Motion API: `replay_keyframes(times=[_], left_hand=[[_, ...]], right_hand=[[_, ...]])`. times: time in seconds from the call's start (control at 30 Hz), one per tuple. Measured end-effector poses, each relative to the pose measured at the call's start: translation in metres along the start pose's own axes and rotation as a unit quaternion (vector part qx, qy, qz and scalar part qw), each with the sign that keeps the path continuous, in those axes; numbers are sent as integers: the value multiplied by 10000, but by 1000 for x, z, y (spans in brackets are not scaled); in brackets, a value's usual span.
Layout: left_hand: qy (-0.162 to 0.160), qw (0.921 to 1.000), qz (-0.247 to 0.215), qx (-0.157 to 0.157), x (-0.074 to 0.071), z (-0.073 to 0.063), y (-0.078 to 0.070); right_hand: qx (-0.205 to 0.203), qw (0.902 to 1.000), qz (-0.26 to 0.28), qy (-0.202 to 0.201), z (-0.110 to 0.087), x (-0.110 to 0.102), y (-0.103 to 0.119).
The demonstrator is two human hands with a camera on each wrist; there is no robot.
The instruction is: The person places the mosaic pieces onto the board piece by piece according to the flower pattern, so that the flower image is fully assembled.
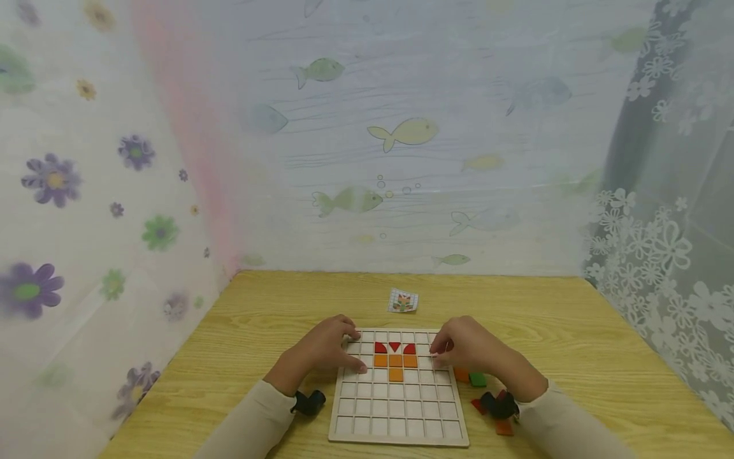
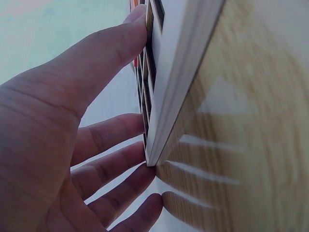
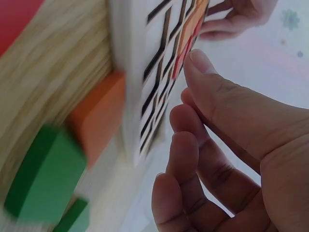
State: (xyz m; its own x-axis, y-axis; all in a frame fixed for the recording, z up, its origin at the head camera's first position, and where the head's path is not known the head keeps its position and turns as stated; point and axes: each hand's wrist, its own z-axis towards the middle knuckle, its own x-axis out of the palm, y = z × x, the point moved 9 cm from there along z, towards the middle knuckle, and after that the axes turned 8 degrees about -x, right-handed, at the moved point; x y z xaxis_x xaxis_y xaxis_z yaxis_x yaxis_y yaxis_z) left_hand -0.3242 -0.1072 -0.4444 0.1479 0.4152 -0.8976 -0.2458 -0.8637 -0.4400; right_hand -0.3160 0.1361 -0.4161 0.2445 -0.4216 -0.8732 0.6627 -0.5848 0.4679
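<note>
A white grid board (image 1: 399,410) in a pale wooden frame lies on the table. In its upper middle sit a red triangle tile (image 1: 394,347), two red curved-edge tiles and several orange square tiles (image 1: 395,361). My left hand (image 1: 322,345) rests on the board's left side, thumb over the grid and fingers spread at the far corner; the left wrist view shows fingertips touching the frame (image 2: 166,96). Above the right side of the board is my right hand (image 1: 471,347), fingers loosely bent. In the right wrist view no tile shows between its thumb (image 3: 227,92) and fingers.
Beyond the board lies a small pattern card (image 1: 403,301). Right of the board are a green tile (image 1: 477,380), an orange tile (image 1: 461,375) and red and orange pieces (image 1: 504,427), partly under the right wrist. Printed curtains surround the wooden table (image 1: 275,299).
</note>
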Motion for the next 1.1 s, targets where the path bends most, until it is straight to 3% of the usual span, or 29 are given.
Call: replay_keyframes(times=[0.33, 1.1], left_hand=[[15, 9999, 73, -95, 1, 0, 3], [40, 9999, 109, -88, 5, 4, 7]], right_hand=[[120, 9997, -7, -223, -22, -20, -24], [797, 9965, 260, 44, -70, -34, -70]])
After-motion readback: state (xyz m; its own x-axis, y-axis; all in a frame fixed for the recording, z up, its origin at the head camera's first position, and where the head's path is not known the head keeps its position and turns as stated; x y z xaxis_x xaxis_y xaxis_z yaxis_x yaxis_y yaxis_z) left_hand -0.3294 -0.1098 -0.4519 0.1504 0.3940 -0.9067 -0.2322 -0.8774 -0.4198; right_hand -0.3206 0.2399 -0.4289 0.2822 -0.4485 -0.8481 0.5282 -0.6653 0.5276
